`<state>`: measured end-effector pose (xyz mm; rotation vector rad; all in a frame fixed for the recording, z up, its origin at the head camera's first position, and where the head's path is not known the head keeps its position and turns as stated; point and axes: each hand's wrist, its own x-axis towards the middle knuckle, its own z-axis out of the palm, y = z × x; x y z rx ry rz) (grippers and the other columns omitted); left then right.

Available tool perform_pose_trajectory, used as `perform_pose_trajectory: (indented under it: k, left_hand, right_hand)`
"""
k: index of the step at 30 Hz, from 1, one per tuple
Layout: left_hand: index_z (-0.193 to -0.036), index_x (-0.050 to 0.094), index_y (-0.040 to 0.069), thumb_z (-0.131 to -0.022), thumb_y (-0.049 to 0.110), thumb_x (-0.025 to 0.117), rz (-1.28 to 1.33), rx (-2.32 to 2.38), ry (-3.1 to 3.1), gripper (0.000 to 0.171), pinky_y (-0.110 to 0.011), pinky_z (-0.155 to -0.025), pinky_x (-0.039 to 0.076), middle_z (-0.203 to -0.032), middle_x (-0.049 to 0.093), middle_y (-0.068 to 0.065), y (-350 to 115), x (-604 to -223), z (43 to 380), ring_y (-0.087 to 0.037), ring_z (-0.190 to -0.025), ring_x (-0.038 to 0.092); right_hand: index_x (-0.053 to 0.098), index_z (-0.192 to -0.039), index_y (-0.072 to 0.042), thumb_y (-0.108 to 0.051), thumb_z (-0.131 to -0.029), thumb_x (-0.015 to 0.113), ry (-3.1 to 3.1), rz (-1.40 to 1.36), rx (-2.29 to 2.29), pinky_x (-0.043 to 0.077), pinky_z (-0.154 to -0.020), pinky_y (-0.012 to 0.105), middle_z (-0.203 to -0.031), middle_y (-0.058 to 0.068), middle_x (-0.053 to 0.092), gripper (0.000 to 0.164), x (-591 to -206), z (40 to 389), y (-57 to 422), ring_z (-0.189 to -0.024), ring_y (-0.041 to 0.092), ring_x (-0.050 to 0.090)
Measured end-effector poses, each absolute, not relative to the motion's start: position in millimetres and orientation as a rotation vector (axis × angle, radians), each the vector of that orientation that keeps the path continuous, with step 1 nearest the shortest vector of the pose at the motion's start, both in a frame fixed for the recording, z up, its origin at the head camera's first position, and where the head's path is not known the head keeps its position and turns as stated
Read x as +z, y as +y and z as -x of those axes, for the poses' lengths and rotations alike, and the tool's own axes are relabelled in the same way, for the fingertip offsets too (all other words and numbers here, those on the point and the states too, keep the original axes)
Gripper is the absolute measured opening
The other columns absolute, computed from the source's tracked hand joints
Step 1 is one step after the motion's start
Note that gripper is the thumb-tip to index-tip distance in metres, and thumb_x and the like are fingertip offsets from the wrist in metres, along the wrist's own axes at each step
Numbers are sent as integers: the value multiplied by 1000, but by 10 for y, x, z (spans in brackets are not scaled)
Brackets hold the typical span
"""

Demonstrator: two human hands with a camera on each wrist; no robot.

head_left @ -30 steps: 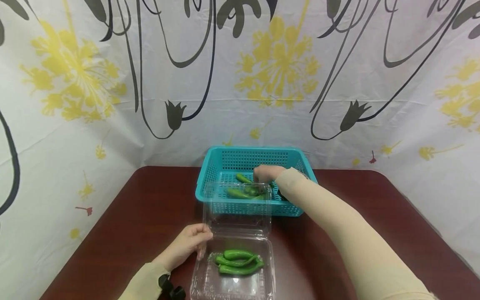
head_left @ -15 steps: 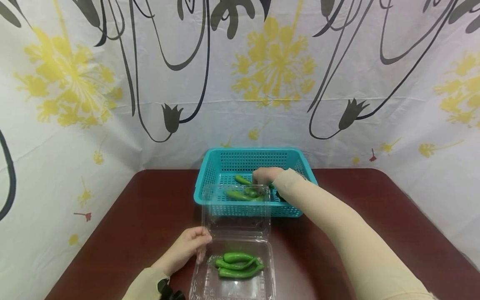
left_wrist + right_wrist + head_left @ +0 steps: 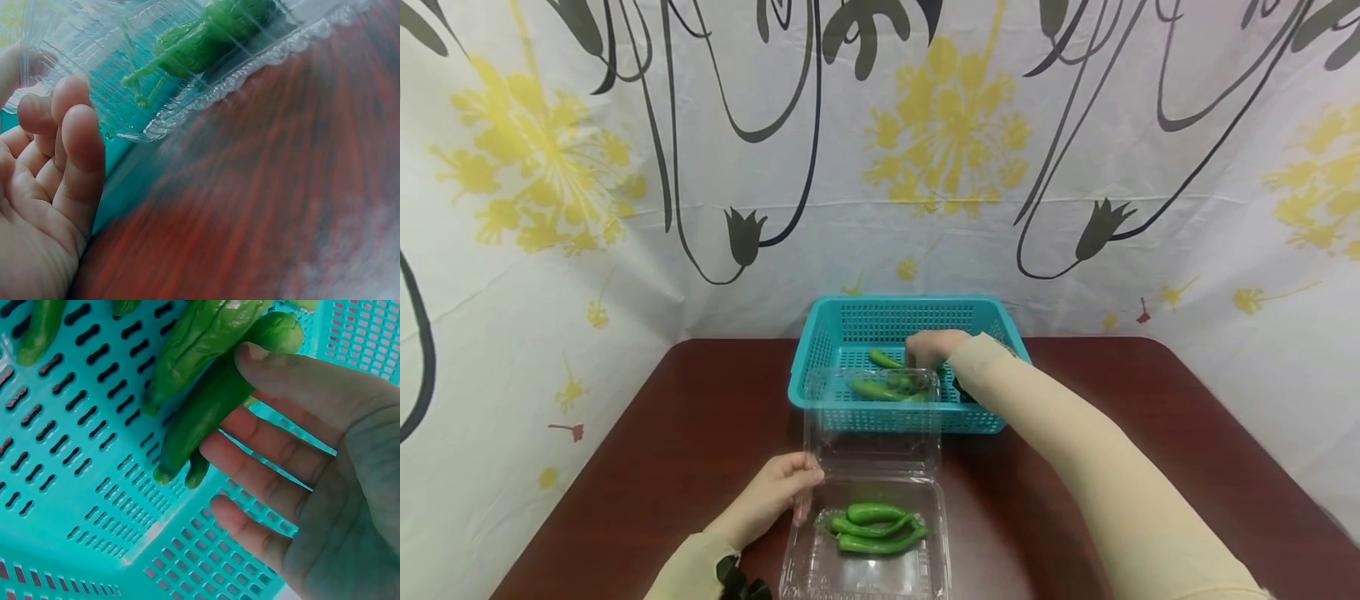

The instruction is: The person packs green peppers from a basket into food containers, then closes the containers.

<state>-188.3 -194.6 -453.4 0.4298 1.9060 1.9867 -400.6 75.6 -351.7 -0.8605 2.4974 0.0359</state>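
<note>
In the head view, a clear plastic clamshell box [image 3: 917,575] lies with its lid raised, and several green peppers [image 3: 880,545] rest inside. My left hand [image 3: 772,493] pinches the box's left edge near the hinge; in the left wrist view its fingers [image 3: 84,147] are bent beside the clear wall. Farther back, my right hand [image 3: 934,346] reaches into a turquoise basket [image 3: 910,310]. The right wrist view shows the thumb on top of a long green pepper [image 3: 206,412] and fingertips at its side, pinching it. Other peppers [image 3: 200,353] lie close by.
The raised lid [image 3: 876,450] leans in front of the basket's near side. A dark red-brown table [image 3: 722,400] carries everything. Behind it hangs a white cloth [image 3: 820,242] printed with flowers.
The head view has shifted slightly. Both hands stay nearly in place, the left at the box edge and the right among the peppers in the basket.
</note>
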Motion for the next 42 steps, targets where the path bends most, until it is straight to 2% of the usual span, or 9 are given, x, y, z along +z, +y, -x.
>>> perform_pose_trajectory:
  k: [5,11,13,16,19,24,33,37,42]
  left_hand:
    - [-96,44,-22,-98,12,55,-439,1987,1892,36,-22,-46,47,-55,51,1,-1949,-4558,1879,-9,-46,52]
    - [-97,42,-24,-98,12,55,-453,1993,1898,39,-21,-46,47,-55,51,2,-1944,-4560,1879,-8,-46,52]
    - [-97,42,-24,-98,12,55,-457,1993,1898,39,-21,-46,47,-55,51,2,-1945,-4555,1881,-8,-46,52]
    - [-96,43,-23,-98,12,55,-455,1991,1898,37,-21,-46,47,-55,51,2,-1947,-4547,1884,-8,-46,52]
    - [-93,48,-17,-98,13,56,-437,1987,1901,32,-22,-46,47,-56,51,2,-1947,-4542,1889,-9,-46,52]
    - [-93,52,-11,-98,14,56,-425,1978,1907,26,-23,-46,47,-56,51,1,-1944,-4533,1895,-9,-46,52]
    - [-94,52,-12,-98,14,56,-421,1973,1906,26,-24,-46,47,-55,51,0,-1944,-4521,1877,-10,-46,52]
    - [-97,46,-20,-98,15,56,-418,1975,1908,36,-24,-46,47,-54,51,0,-1941,-4512,1867,-10,-46,52]
    - [-99,45,-22,-98,15,56,-417,1977,1900,38,-23,-47,47,-55,51,0,-1935,-4517,1865,-10,-46,52]
  right_hand:
    - [74,-101,-20,-10,-96,59,2484,848,25,53,-79,33,-110,-1,66,19,-3470,4007,776,-101,18,61]
    - [74,-102,-20,-5,-95,56,2479,839,-6,53,-81,35,-115,0,65,25,-3396,4008,813,-102,17,60]
    - [73,-93,-21,-3,-95,52,2473,841,-10,51,-74,31,-101,-5,63,28,-3378,4014,820,-88,11,57]
    - [57,-66,-22,-1,-94,50,2440,869,-28,32,-57,30,-70,-8,41,36,-3363,4028,827,-60,9,32]
    - [34,-58,-21,1,-91,49,2399,907,-59,20,-58,36,-63,-3,17,42,-3355,4045,847,-58,15,12]
    - [28,-59,-19,4,-89,50,2363,946,-151,20,-59,38,-61,-2,14,44,-3331,4061,909,-57,15,11]
    - [47,-65,-17,-6,-93,60,2345,954,-179,36,-61,35,-67,-4,32,33,-3226,4031,981,-60,13,31]
    - [66,-81,-15,-10,-92,65,2372,939,-168,52,-74,40,-81,-4,55,13,-3125,4000,984,-74,18,58]
    - [72,-102,-12,-11,-92,66,2402,901,-156,52,-84,43,-103,3,65,12,-3045,3990,1001,-94,24,65]
